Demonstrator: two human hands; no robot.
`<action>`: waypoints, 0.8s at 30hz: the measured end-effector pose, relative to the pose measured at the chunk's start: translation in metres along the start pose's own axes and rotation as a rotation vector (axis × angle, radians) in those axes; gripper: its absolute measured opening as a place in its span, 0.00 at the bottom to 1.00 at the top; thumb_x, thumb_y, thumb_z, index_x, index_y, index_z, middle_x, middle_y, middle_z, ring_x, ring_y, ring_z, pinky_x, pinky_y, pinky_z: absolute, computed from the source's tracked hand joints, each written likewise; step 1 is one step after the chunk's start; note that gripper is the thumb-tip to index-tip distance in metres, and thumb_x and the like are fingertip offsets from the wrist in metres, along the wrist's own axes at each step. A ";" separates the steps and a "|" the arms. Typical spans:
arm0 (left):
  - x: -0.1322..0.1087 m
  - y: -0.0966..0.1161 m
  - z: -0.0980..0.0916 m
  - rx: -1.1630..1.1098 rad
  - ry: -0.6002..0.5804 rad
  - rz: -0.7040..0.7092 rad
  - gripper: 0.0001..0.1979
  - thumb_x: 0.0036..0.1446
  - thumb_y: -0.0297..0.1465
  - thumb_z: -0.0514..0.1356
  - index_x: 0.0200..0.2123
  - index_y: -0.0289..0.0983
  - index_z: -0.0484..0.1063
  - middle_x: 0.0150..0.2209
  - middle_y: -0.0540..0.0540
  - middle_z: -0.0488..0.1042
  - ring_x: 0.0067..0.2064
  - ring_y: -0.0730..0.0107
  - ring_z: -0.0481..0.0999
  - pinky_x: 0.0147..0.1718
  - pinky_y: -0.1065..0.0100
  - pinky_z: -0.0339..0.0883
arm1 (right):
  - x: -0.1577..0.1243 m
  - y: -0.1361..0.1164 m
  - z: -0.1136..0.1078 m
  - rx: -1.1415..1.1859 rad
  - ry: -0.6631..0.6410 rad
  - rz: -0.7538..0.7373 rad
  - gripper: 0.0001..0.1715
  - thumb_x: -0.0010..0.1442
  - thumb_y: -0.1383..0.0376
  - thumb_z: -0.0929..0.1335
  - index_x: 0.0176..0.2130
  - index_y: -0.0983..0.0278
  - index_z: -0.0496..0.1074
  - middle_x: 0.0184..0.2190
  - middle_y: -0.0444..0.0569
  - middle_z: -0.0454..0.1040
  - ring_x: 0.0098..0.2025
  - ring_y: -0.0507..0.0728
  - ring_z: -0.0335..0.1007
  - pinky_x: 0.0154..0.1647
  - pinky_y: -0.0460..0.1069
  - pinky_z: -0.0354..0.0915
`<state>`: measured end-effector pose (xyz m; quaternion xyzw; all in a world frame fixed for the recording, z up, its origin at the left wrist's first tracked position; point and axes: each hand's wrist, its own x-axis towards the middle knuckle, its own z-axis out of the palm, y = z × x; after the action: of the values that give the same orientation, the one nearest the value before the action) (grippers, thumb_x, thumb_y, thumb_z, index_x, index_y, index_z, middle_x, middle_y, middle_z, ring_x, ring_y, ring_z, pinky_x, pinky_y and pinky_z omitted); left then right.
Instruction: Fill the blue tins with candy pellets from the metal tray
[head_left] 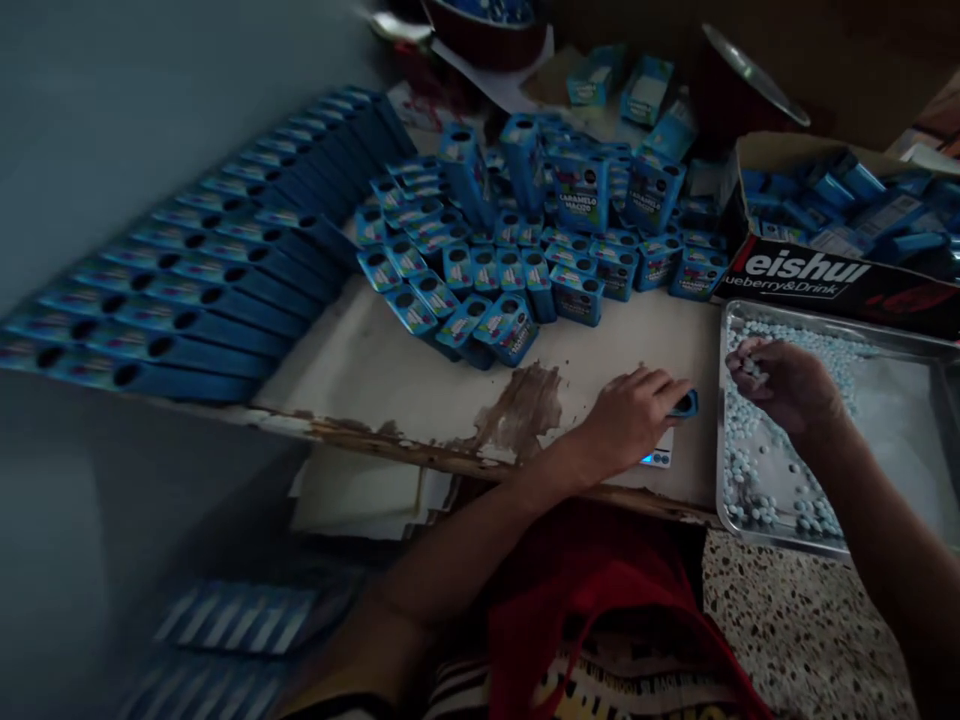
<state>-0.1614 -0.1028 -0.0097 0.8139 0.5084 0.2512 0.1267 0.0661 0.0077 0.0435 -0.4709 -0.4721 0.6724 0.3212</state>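
My left hand (630, 415) is closed around a small blue candy box (685, 404), whose dark round opening faces up. Mostly hidden under that hand and box is a small white scale (660, 459) with a lit blue display. Over the left part of a metal tray (722, 420), my right hand (791, 385) has its fingers curled around several small pale-blue round candies (752, 368). More of these candies lie scattered in the tray below and behind it.
Many blue boxes (510, 330) stand grouped on the worn white table (360, 370). Long rows of boxes (187, 290) line the left side. A cardboard carton (810, 270) of blue packages sits behind the tray. Red bowls (495, 35) are at the back.
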 end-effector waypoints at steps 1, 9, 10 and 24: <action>0.001 0.001 -0.005 0.040 -0.032 0.009 0.23 0.71 0.31 0.69 0.66 0.38 0.73 0.57 0.38 0.82 0.59 0.50 0.82 0.58 0.52 0.80 | 0.007 0.001 0.003 -0.020 -0.007 0.008 0.17 0.48 0.55 0.79 0.29 0.61 0.73 0.27 0.47 0.73 0.23 0.50 0.55 0.19 0.48 0.43; -0.053 -0.124 -0.206 0.377 0.463 -0.270 0.22 0.69 0.32 0.72 0.62 0.35 0.75 0.59 0.43 0.83 0.62 0.55 0.83 0.66 0.53 0.78 | 0.088 0.007 0.114 -0.710 -0.115 -0.403 0.25 0.71 0.48 0.72 0.54 0.64 0.80 0.22 0.40 0.66 0.23 0.54 0.62 0.27 0.48 0.54; -0.057 -0.151 -0.238 0.431 0.481 -0.373 0.22 0.69 0.33 0.72 0.62 0.33 0.75 0.59 0.44 0.83 0.62 0.55 0.83 0.67 0.52 0.77 | 0.096 0.008 0.129 -0.935 -0.074 -0.457 0.21 0.73 0.53 0.71 0.56 0.64 0.80 0.25 0.44 0.73 0.26 0.56 0.68 0.29 0.49 0.56; -0.080 -0.397 -0.291 0.088 0.125 -0.522 0.31 0.66 0.49 0.57 0.53 0.26 0.76 0.55 0.53 0.84 0.59 0.81 0.79 0.63 0.66 0.66 | 0.082 0.013 0.122 -1.528 0.141 -0.573 0.21 0.76 0.53 0.65 0.49 0.59 0.85 0.39 0.58 0.88 0.33 0.68 0.81 0.32 0.55 0.57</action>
<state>-0.6499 -0.0094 0.0292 0.6428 0.7184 0.2371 0.1200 -0.0773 0.0348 0.0175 -0.4620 -0.8808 0.0259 0.1001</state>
